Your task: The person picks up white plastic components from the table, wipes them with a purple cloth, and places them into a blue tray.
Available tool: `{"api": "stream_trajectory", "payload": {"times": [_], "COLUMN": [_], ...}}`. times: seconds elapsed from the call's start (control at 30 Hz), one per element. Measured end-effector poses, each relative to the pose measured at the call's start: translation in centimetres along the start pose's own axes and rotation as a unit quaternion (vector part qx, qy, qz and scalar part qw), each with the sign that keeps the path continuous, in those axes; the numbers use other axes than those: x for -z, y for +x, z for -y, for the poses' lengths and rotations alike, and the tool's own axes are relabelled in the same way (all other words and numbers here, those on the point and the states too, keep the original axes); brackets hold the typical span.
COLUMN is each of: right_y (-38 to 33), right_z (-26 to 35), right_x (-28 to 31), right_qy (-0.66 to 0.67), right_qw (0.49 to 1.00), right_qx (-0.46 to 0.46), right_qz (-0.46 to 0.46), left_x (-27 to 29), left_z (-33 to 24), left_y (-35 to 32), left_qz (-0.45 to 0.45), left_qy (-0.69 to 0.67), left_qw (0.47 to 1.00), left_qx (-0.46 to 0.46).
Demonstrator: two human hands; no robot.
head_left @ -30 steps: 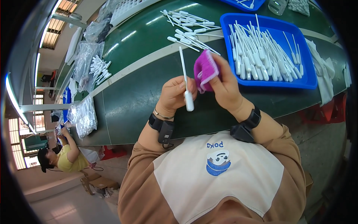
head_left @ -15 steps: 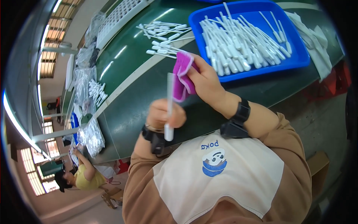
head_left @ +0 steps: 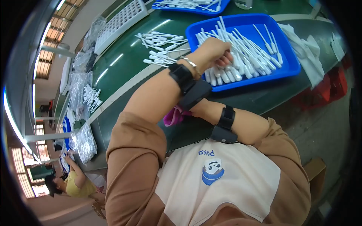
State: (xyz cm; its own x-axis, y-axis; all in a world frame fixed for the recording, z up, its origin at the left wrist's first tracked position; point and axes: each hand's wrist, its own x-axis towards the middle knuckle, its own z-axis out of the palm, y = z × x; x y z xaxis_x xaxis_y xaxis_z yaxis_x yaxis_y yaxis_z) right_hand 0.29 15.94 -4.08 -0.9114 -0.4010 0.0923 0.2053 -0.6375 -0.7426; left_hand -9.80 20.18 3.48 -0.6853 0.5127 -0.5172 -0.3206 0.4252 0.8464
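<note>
My left forearm reaches across my right one, and my left hand (head_left: 215,52) is over the left part of a blue tray (head_left: 289,67). Its fingers curl down among white plastic droppers (head_left: 249,62) heaped in the tray; whether one is in its grip is hidden. Below that forearm, a purple cloth (head_left: 173,116) with a pale edge is in my right hand (head_left: 200,107). Most of the right hand's fingers are covered by the left arm and its black wrist device.
More droppers lie loose on the green table (head_left: 124,75) at left. Behind stands another blue tray (head_left: 222,8) of droppers. A white perforated rack (head_left: 120,26), clear plastic bags (head_left: 83,141) and a white cloth (head_left: 301,52) are around. One person (head_left: 77,182) sits at far left.
My left hand has moved from in front of my chest, where it held a dropper upright, to the tray. My right hand with the purple cloth has come lower and nearer.
</note>
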Motion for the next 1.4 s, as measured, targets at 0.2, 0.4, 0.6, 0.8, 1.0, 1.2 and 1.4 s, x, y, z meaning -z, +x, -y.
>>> {"api": "stream_trajectory", "payload": {"times": [0.2,0.4,0.6,0.8,1.0,1.2,1.4], "right_y": [0.3,0.7,0.8,0.9,1.4,1.2,0.9], "right_z": [-0.3,-0.1,0.5,0.4,1.1,2.0,2.7], "right_x": [0.1,-0.7,-0.6,-0.3,0.2,0.6,0.4], "right_qy": [-0.017,0.022,-0.001,0.012,0.108,0.204,0.182], "right_qw": [0.995,0.976,0.975,0.978,0.977,0.967,0.971], "right_qx": [-0.086,-0.203,-0.208,-0.190,-0.120,-0.024,0.058], "right_qz": [-0.043,-0.079,-0.081,-0.090,-0.143,-0.147,-0.142], "left_x": [2.6,19.5,23.7,23.6,19.9,13.6,8.9], "left_z": [0.1,4.5,11.3,10.5,11.0,13.3,13.6], "left_y": [-2.5,-4.1,-3.5,-5.5,-12.0,-15.8,-16.6], "left_qz": [0.010,-0.194,-0.171,-0.164,-0.134,-0.166,-0.117], "left_qy": [0.023,0.554,0.594,0.623,0.117,-0.194,-0.345], "left_qw": [0.992,0.790,0.763,0.736,0.979,0.952,0.898], "left_qx": [-0.122,-0.175,-0.189,-0.208,-0.104,-0.169,-0.245]}}
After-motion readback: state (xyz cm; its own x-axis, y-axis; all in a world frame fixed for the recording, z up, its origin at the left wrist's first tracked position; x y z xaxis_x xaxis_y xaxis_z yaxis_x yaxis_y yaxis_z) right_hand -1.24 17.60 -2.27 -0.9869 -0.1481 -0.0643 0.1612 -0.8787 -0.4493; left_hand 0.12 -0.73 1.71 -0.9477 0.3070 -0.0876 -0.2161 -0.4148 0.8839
